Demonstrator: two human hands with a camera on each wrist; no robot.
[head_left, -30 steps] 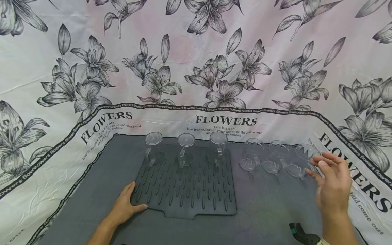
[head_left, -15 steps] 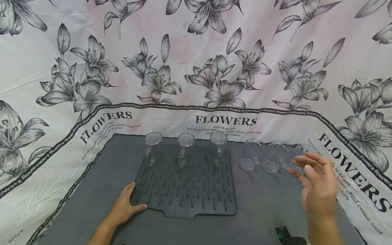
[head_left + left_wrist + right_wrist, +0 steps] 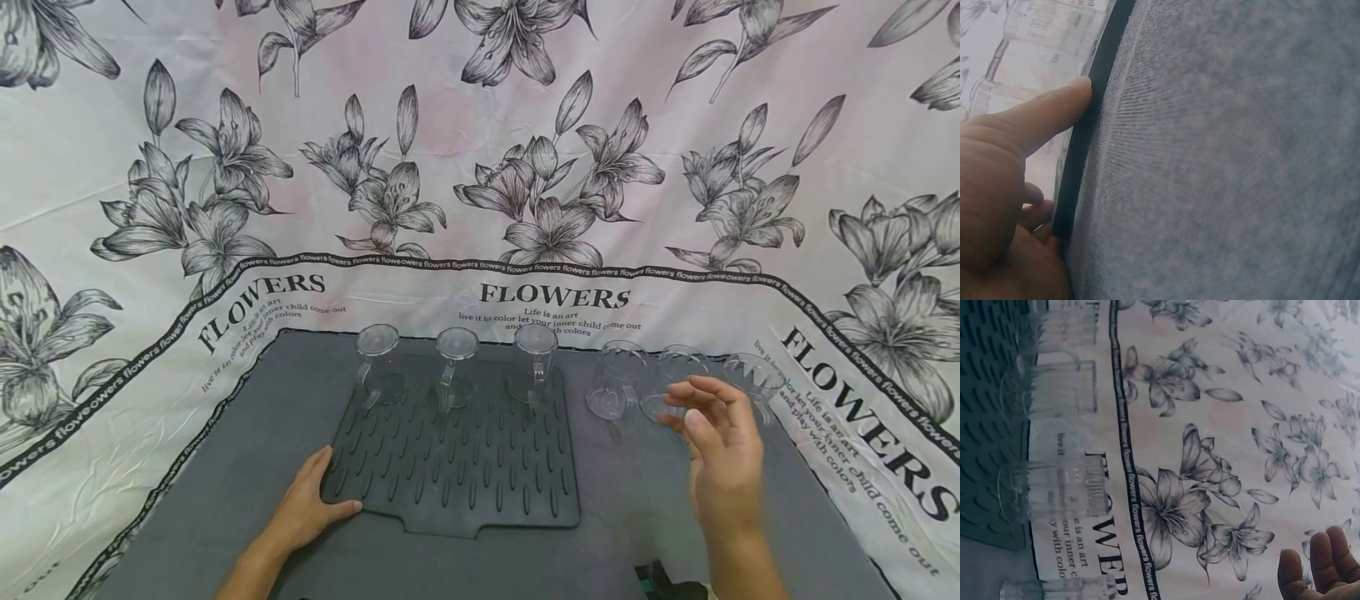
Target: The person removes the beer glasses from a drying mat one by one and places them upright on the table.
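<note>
My left hand lies at the near left corner of a dark ridged drying mat, thumb along the front edge and fingers by the left side. In the left wrist view the straight thumb presses the mat's rim. Three clear glass mugs stand bottom-up in a row along the mat's back, the leftmost mug nearest the left edge. My right hand hovers with loosely bent fingers and holds nothing, overlapping the middle right-hand mug. A left neighbour and a right one flank it, mouths up.
A grey cloth-covered table spreads around the mat. Behind it rises a white floral curtain with black lettering, close to the back mugs. Part of a dark device shows at the right wrist.
My right hand has moved left from the rightmost mug to in front of the middle right-hand one. The left hand, mat and mugs have stayed put.
</note>
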